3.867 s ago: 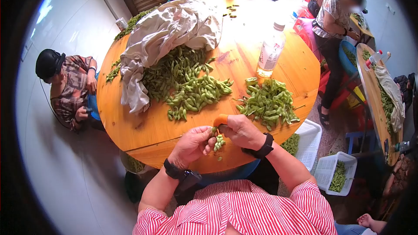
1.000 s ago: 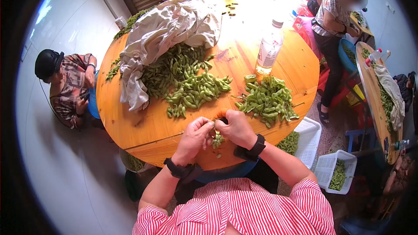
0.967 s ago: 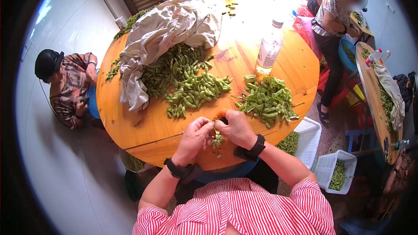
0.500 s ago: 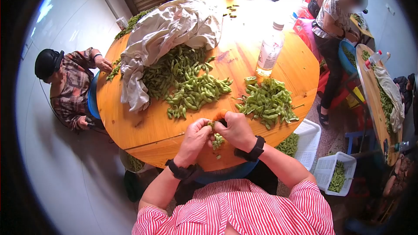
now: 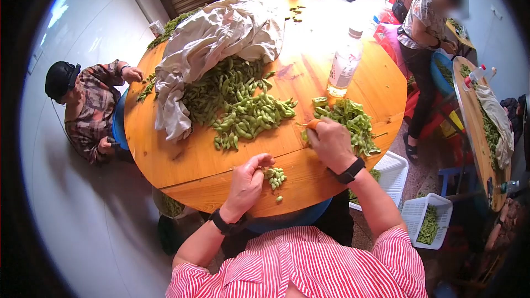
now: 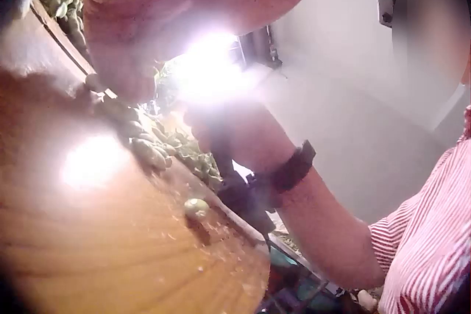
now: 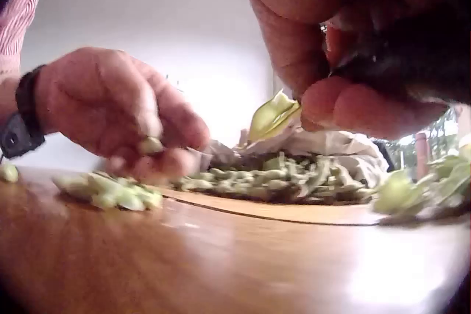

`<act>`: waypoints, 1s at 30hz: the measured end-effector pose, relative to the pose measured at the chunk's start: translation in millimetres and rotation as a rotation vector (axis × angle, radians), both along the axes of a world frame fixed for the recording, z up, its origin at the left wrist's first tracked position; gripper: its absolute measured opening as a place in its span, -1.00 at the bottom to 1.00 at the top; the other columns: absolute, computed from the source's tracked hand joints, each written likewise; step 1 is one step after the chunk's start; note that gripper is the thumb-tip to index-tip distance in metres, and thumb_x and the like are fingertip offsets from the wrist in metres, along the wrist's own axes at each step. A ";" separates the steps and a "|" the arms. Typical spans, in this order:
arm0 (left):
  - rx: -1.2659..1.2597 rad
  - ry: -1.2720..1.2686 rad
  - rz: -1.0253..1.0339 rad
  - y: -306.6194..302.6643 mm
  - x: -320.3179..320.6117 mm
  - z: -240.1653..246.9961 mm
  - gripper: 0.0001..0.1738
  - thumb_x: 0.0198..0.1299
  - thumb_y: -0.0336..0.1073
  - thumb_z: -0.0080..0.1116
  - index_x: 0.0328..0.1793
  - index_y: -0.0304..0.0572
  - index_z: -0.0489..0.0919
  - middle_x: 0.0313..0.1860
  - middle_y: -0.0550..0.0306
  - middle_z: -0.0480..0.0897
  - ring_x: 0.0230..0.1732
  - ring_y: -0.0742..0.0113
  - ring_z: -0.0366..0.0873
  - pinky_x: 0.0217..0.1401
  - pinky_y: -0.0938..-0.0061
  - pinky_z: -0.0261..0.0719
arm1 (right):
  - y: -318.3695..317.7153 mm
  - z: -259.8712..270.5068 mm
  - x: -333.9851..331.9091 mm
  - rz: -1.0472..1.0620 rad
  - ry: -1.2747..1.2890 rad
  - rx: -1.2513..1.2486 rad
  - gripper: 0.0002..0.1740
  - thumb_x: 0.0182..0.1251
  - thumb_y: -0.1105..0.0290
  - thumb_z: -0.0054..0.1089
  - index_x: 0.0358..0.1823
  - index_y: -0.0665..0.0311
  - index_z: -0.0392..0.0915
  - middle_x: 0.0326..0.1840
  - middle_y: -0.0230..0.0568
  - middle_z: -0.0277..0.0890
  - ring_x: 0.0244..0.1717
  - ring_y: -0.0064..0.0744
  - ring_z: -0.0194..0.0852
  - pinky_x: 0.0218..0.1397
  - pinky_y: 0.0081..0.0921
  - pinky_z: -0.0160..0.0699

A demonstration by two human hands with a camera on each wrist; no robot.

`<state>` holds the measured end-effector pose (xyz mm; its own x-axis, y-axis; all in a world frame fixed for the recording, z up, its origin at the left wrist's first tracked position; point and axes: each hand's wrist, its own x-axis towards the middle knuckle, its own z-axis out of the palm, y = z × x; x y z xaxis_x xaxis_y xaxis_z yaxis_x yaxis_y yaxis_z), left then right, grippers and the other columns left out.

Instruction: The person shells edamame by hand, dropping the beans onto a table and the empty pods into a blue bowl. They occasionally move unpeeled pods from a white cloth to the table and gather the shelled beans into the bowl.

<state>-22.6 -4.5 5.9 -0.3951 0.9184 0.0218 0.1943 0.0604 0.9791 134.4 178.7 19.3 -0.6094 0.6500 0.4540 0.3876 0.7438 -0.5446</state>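
Note:
My left hand (image 5: 247, 186) pinches a shelled bean (image 7: 151, 145) between thumb and fingers. It is beside a small heap of shelled soybeans (image 5: 274, 176) near the table's front edge, with one loose bean (image 5: 279, 199) lying apart. My right hand (image 5: 333, 144) holds a split pod (image 7: 276, 117) that sticks out from its fingertips, at the left side of a pile of opened pods (image 5: 353, 124). An orange cover (image 5: 313, 124) shows on a right finger. A dark object (image 7: 412, 56) runs along that hand's inner side. A larger pile of whole pods (image 5: 248, 118) lies farther back.
The round wooden table (image 5: 221, 168) bears a crumpled pale cloth (image 5: 215, 38) over the pod pile and a bottle (image 5: 345, 66) behind the opened pods. White baskets (image 5: 425, 221) stand on the floor at right. A person (image 5: 91, 110) sits at the left.
My hands were together over the bean heap and have parted. The right hand has moved right and away, to the opened pods; the left has stayed beside the beans.

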 end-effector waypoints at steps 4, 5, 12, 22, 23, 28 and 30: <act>-0.034 0.109 0.044 -15.7 -13.7 3.9 -0.65 0.23 -0.61 -0.14 0.08 -0.44 0.57 -0.06 0.10 0.68 -0.03 0.37 0.61 0.12 0.50 0.54 | 9.3 4.5 14.4 -0.111 -0.142 0.097 -0.94 0.25 0.43 0.19 -0.35 0.24 0.60 -0.34 -0.03 0.55 -0.37 0.04 0.61 -0.30 -0.12 0.59; 0.006 0.228 0.088 -18.8 -17.2 5.6 -0.67 0.22 -0.61 -0.11 0.06 -0.42 0.59 -0.11 0.09 0.68 -0.08 0.34 0.62 0.05 0.50 0.56 | 10.7 4.2 16.3 -0.140 -0.168 0.124 -0.96 0.24 0.45 0.19 -0.35 0.24 0.57 -0.33 -0.03 0.54 -0.37 0.04 0.60 -0.30 -0.12 0.59; -0.193 0.809 0.089 -44.8 -34.0 10.9 -0.80 0.18 -0.49 0.10 -0.06 -0.30 0.57 -0.25 -0.14 0.57 -0.22 -0.14 0.58 -0.17 0.16 0.57 | -6.2 13.2 6.6 -0.039 0.052 -0.111 -0.85 0.23 0.51 0.14 -0.18 0.35 0.48 -0.35 0.10 0.52 -0.30 0.12 0.57 -0.23 -0.15 0.54; -0.055 0.648 0.014 -13.8 -15.0 0.7 -0.70 0.20 -0.50 0.07 0.08 -0.35 0.50 -0.21 -0.21 0.56 -0.17 -0.17 0.57 -0.09 0.14 0.55 | -37.1 -3.7 -16.5 0.260 0.182 -0.343 -0.71 0.34 0.62 0.07 0.08 0.33 0.49 -0.36 -0.05 0.54 -0.28 -0.05 0.61 -0.17 -0.29 0.56; -0.049 0.641 0.029 -10.7 -16.1 -0.2 -0.69 0.21 -0.51 0.07 0.09 -0.36 0.49 -0.21 -0.22 0.56 -0.17 -0.17 0.57 -0.09 0.14 0.55 | -37.5 -5.6 -14.4 0.263 0.179 -0.342 -0.71 0.34 0.62 0.07 0.08 0.33 0.49 -0.36 -0.05 0.54 -0.28 -0.05 0.61 -0.17 -0.29 0.56; -0.046 0.687 -0.092 -0.9 -24.4 -1.4 -0.73 0.19 -0.50 0.11 0.03 -0.34 0.57 -0.23 -0.16 0.60 -0.19 -0.13 0.59 -0.10 0.19 0.55 | -35.1 -10.1 -7.4 0.380 0.106 -0.396 -0.75 0.33 0.64 0.10 0.02 0.35 0.52 -0.33 -0.07 0.60 -0.26 -0.12 0.66 -0.16 -0.33 0.58; -0.054 0.655 -0.114 2.7 -27.4 -0.6 -0.75 0.18 -0.50 0.12 0.01 -0.32 0.59 -0.22 -0.15 0.60 -0.19 -0.14 0.58 -0.10 0.18 0.55 | -36.1 -2.0 -8.0 0.397 0.197 -0.391 -0.76 0.34 0.65 0.09 0.00 0.35 0.53 -0.33 -0.08 0.59 -0.26 -0.14 0.65 -0.16 -0.36 0.58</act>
<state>-50.0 -1.7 5.2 -0.2159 0.9602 0.1770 0.7561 0.0498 0.6526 126.3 142.5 17.3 -0.7687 0.5314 0.3560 -0.0155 0.5408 -0.8410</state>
